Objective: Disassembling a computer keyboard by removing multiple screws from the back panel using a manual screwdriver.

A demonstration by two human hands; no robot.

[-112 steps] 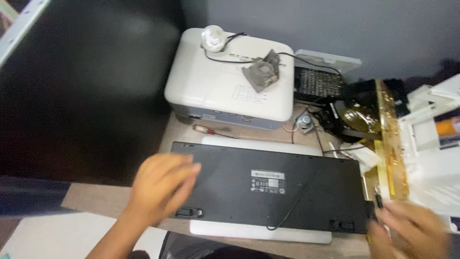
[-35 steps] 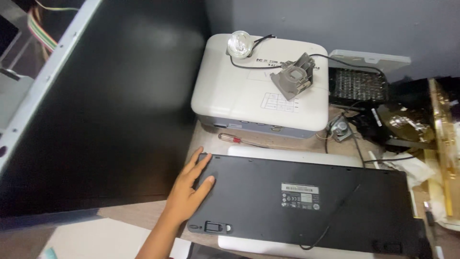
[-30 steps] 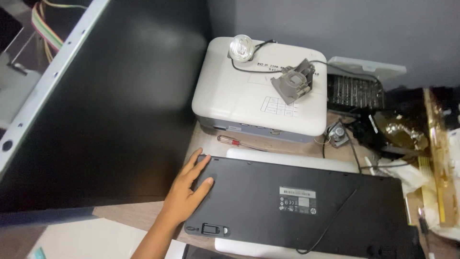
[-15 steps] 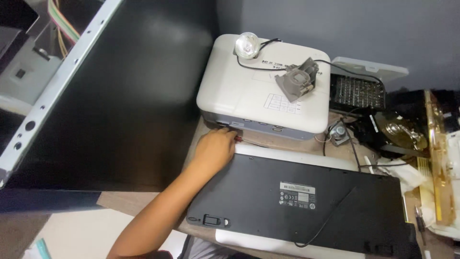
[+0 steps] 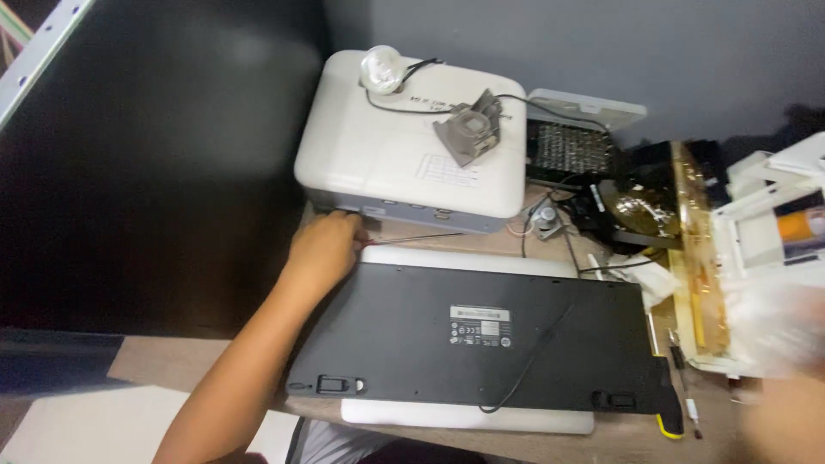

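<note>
L hand [image 5: 322, 247] has left the back of the keyboard [image 5: 481, 335], where it lay flat w/ fingers spread about a sec ago, and slid up to the gap between keyboard and the white projector [image 5: 404, 155]. Now it sits curled over the handle end of a thin screwdriver [image 5: 411, 238] lying on the table [image 5: 481, 243] just in front of the projector's grey front edge; only the slim shaft shows, running right from the fist, red handle tip barely peeking at the fingers. Grip looks closed round the handle, fingers tucked, though whether the tool is lifted or only covered can't be told. So the work has shifted from steadying the keyboard to taking the tool, as far as one can judge. Keyboard itself hasn't moved: underside up, label in the middle, cable [image 5: 533, 361] trailing across its back, resting on a white board [image 5: 468, 417] that sticks out below and above it. R hand [image 5: 786, 412] is only a blur at the lower-right corner, near the yellow-handled tool [image 5: 673, 421] and white plastic parts [image 5: 765, 215]; its grip can't be read. On the projector: a round lamp [image 5: 381, 70] w/ wire and a grey metal bracket [image 5: 468, 131], both untouched. Behind, a dark vented part [image 5: 571, 148] and a gold-coloured frame [image 5: 692, 249] amid tangled wires. View has also swung a bit closer and to the right vs. half a sec ago.
</note>
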